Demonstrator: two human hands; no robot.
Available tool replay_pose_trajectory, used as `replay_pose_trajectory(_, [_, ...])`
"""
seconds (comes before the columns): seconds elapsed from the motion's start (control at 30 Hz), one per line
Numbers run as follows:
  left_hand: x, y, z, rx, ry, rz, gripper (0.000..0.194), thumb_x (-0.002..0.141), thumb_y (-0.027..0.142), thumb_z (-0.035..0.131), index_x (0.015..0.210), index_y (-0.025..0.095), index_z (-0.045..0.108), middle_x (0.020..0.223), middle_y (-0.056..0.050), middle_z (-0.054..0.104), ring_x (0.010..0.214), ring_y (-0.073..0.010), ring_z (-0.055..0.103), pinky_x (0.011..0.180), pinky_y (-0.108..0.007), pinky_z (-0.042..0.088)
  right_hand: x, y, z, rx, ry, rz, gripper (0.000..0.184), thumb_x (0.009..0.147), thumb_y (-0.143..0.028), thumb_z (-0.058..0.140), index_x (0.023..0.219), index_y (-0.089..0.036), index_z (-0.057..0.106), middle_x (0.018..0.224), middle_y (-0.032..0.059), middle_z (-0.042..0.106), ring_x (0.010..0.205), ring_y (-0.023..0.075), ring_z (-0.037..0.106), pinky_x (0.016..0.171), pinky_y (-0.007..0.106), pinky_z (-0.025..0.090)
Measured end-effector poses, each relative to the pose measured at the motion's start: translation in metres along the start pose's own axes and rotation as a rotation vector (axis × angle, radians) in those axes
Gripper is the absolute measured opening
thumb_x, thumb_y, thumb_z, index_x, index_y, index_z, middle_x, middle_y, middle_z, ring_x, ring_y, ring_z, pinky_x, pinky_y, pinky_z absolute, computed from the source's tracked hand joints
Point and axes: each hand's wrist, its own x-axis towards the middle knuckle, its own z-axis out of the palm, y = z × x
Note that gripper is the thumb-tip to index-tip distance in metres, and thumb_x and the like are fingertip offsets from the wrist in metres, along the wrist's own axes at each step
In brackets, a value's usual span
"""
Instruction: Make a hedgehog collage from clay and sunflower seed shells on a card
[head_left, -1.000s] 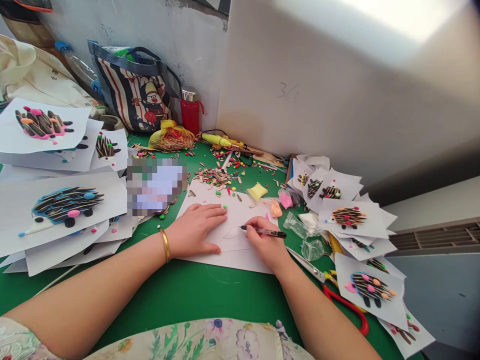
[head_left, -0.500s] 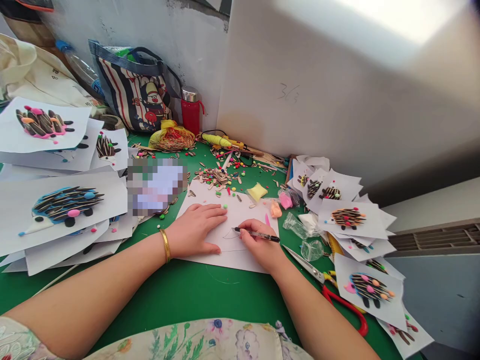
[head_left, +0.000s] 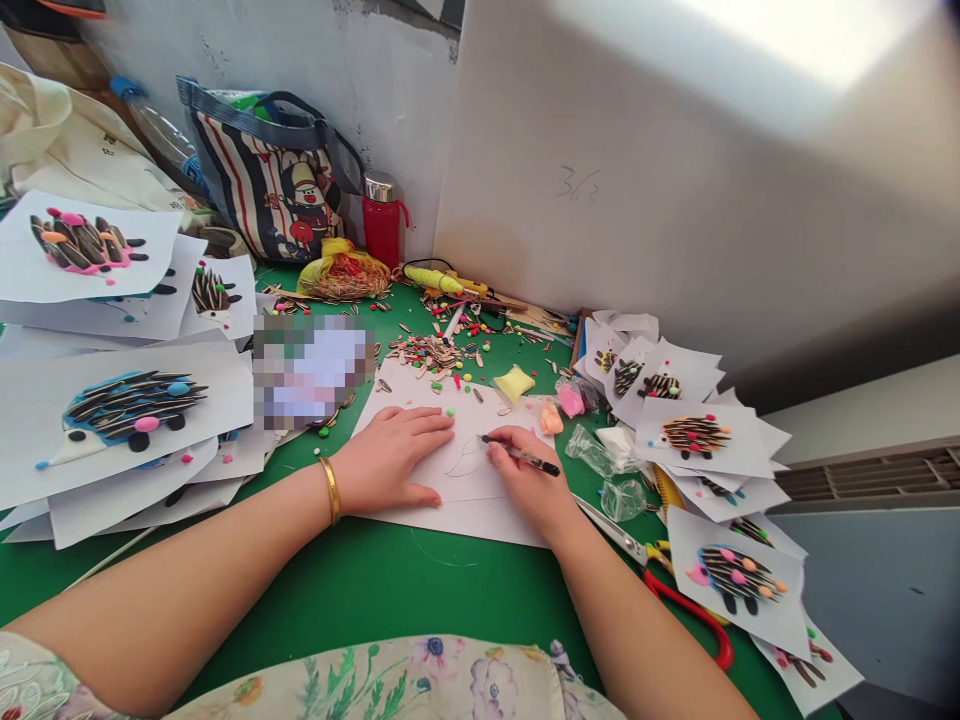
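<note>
A white sheet of paper (head_left: 450,513) lies on the green table, with thin dark pen lines on its middle part. Flat on the sheet's left side rests my left hand (head_left: 397,458), its fingers spread and a gold bangle on the wrist. My right hand (head_left: 529,485) pinches a black pen (head_left: 529,459) near its tip, which meets the paper at the upper end of a curved line. Small green, red and pink balls and a few sunflower seeds lie at the sheet's far edge. Yellow clay (head_left: 514,383) and orange clay (head_left: 551,418) sit at its far right.
Stacked papers with seed hedgehogs (head_left: 139,410) stand left, and more hedgehog sheets (head_left: 697,440) right. Red-handled scissors (head_left: 675,590) lie beside my right forearm. Further back are sunflower seeds (head_left: 427,352), a red bottle (head_left: 382,225), a striped bag (head_left: 262,180) and a blurred-out phone-like shape (head_left: 319,375).
My right hand has moved the pen slightly up and to the right, and the drawn line has grown longer. My left hand has stayed in place.
</note>
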Motion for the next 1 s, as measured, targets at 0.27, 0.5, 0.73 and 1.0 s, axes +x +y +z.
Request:
replay_pose_trajectory(0.27, [0.000, 0.001, -0.001, 0.005, 0.002, 0.001, 0.080, 0.075, 0.063, 0.068, 0.143, 0.030, 0.045, 0.154, -0.006, 0.041, 0.143, -0.0297, 0.032, 0.114, -0.047, 0.022, 0.000, 0.000, -0.020, -0.207, 0.138, 0.056, 0.017, 0.085, -0.031, 0.050, 0.087, -0.024, 0.065, 0.084, 0.0009, 0.070, 0.076, 0.0193, 0.063, 0.067, 0.029, 0.044])
replay_pose_trajectory(0.5, [0.000, 0.000, -0.002, -0.018, -0.012, -0.011, 0.079, 0.074, 0.062, 0.069, 0.143, 0.032, 0.046, 0.154, -0.006, 0.041, 0.143, -0.0299, 0.033, 0.115, -0.046, 0.021, -0.003, -0.002, -0.030, -0.343, 0.143, 0.113, 0.011, 0.079, -0.026, 0.052, 0.071, -0.025, 0.060, 0.066, -0.0012, 0.065, 0.061, 0.0175, 0.055, 0.054, 0.028, 0.035])
replay_pose_trajectory(0.73, [0.000, 0.002, -0.003, 0.001, -0.003, 0.004, 0.078, 0.075, 0.059, 0.067, 0.143, 0.030, 0.045, 0.154, -0.006, 0.040, 0.143, -0.0305, 0.032, 0.115, -0.047, 0.022, -0.005, 0.001, -0.033, -0.077, 0.041, 0.117, 0.015, 0.077, -0.027, 0.050, 0.066, -0.024, 0.060, 0.065, -0.0010, 0.064, 0.065, 0.0184, 0.057, 0.057, 0.028, 0.040])
replay_pose_trajectory(1.0, [0.000, 0.006, -0.006, 0.007, 0.000, -0.012, 0.069, 0.080, 0.051, 0.060, 0.143, 0.026, 0.046, 0.155, -0.006, 0.039, 0.144, -0.0284, 0.032, 0.115, -0.045, 0.023, -0.008, -0.003, -0.021, 0.114, -0.098, 0.142, 0.014, 0.081, -0.031, 0.053, 0.080, -0.023, 0.065, 0.066, -0.0013, 0.064, 0.064, 0.0182, 0.059, 0.060, 0.030, 0.045])
